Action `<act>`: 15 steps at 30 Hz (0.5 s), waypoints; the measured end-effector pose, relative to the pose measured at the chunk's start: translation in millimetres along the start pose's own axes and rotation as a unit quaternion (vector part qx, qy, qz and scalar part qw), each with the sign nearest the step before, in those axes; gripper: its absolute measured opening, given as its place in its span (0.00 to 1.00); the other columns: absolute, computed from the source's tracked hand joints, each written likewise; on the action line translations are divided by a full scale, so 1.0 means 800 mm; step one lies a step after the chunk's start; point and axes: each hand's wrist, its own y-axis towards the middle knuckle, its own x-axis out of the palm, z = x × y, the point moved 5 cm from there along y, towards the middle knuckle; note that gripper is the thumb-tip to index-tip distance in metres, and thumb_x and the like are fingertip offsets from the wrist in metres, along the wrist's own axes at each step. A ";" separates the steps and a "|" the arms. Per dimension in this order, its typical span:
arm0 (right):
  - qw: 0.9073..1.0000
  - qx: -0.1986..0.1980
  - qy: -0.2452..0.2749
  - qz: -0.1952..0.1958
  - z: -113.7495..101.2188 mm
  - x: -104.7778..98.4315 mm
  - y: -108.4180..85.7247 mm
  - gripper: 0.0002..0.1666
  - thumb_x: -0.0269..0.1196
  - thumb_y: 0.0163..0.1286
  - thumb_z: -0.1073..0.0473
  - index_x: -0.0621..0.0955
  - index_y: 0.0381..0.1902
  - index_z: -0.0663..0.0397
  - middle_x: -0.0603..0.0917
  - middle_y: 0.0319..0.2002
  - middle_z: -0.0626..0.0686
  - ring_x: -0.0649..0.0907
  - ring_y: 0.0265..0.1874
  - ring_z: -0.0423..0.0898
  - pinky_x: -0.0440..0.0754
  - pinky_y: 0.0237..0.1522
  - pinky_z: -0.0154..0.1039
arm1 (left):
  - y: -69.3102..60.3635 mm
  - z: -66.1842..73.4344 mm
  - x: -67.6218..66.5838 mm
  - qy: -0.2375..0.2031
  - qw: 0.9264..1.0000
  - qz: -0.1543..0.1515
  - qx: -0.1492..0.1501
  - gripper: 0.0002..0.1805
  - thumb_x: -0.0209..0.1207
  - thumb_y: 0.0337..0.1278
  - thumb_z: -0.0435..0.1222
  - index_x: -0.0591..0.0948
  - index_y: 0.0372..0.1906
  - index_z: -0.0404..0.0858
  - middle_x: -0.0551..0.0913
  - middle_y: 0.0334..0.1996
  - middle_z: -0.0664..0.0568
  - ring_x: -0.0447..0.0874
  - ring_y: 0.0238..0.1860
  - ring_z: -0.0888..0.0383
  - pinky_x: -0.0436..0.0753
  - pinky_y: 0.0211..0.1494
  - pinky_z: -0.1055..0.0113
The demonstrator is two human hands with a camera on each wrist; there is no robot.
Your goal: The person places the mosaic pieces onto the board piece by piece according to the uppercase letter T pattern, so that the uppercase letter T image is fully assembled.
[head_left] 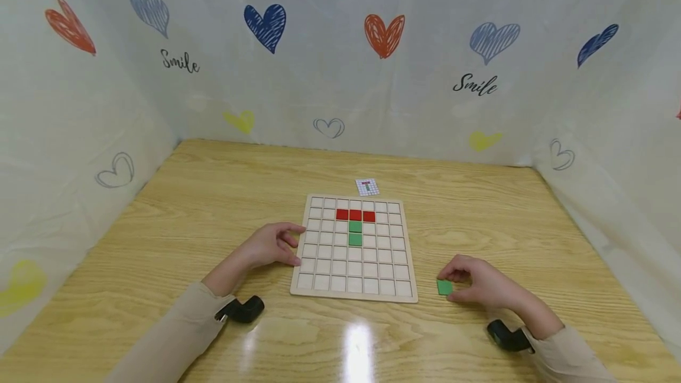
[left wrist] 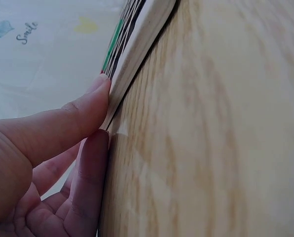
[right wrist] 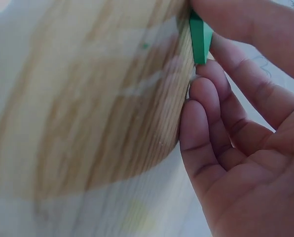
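A square wooden grid board (head_left: 325, 295) lies flat on the table. Three red tiles (head_left: 355, 215) form a row in its upper part, and two green tiles (head_left: 355, 233) run down from the middle one. At the board's left edge is my left hand (head_left: 268, 245), with thumb and fingertips touching the rim; the wooden rim (left wrist: 137, 54) shows close up in the left wrist view. To the right of the board my right hand (head_left: 481, 281) pinches a loose green square tile (head_left: 444, 287) between thumb and fingers, at the tabletop. The tile's edge (right wrist: 200, 42) shows in the right wrist view.
Behind the board lies a small printed card (head_left: 367, 187) with a red and green T on a grid. The wood-grain table (head_left: 255, 182) is enclosed by a pale curtain (head_left: 330, 87) with hearts. Black wrist mounts (head_left: 242, 310) sit at both sleeves.
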 end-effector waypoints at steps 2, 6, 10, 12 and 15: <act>1.000 0.004 0.005 -0.003 0.000 0.000 0.001 0.17 0.69 0.56 0.56 0.80 0.42 0.54 0.78 0.39 0.47 0.77 0.37 0.38 0.77 0.39 0.34 | 0.000 0.001 0.000 0.002 1.000 -0.001 0.000 0.37 0.70 0.39 0.25 0.70 0.60 0.27 0.74 0.35 0.44 0.78 0.30 0.57 0.79 0.35 0.65; 1.000 0.013 0.017 -0.008 0.000 0.001 0.005 0.16 0.69 0.57 0.57 0.80 0.41 0.55 0.78 0.39 0.48 0.78 0.38 0.38 0.78 0.40 0.34 | -0.001 0.001 0.000 0.004 1.000 0.000 0.001 0.37 0.70 0.39 0.25 0.70 0.60 0.28 0.74 0.36 0.43 0.78 0.30 0.57 0.79 0.35 0.65; 1.000 0.008 0.003 0.001 0.000 0.002 0.011 0.15 0.70 0.56 0.58 0.80 0.40 0.53 0.78 0.38 0.47 0.78 0.37 0.38 0.78 0.40 0.34 | 0.000 0.000 0.000 0.006 1.000 -0.001 -0.001 0.37 0.71 0.39 0.25 0.70 0.60 0.28 0.74 0.35 0.44 0.78 0.30 0.57 0.79 0.35 0.65; 1.000 0.005 -0.012 0.013 -0.001 0.002 0.014 0.14 0.70 0.55 0.59 0.80 0.40 0.53 0.78 0.37 0.46 0.78 0.36 0.38 0.78 0.39 0.34 | 0.001 0.000 0.000 0.006 1.000 0.001 -0.005 0.37 0.71 0.38 0.25 0.71 0.60 0.28 0.74 0.35 0.44 0.78 0.30 0.57 0.79 0.35 0.65; 0.999 -0.004 -0.028 0.034 -0.004 0.001 0.021 0.14 0.71 0.54 0.60 0.80 0.39 0.53 0.78 0.36 0.45 0.77 0.35 0.37 0.78 0.38 0.34 | 0.002 -0.001 0.000 0.007 1.000 0.002 -0.009 0.37 0.71 0.38 0.25 0.71 0.60 0.28 0.74 0.35 0.44 0.78 0.31 0.57 0.79 0.35 0.66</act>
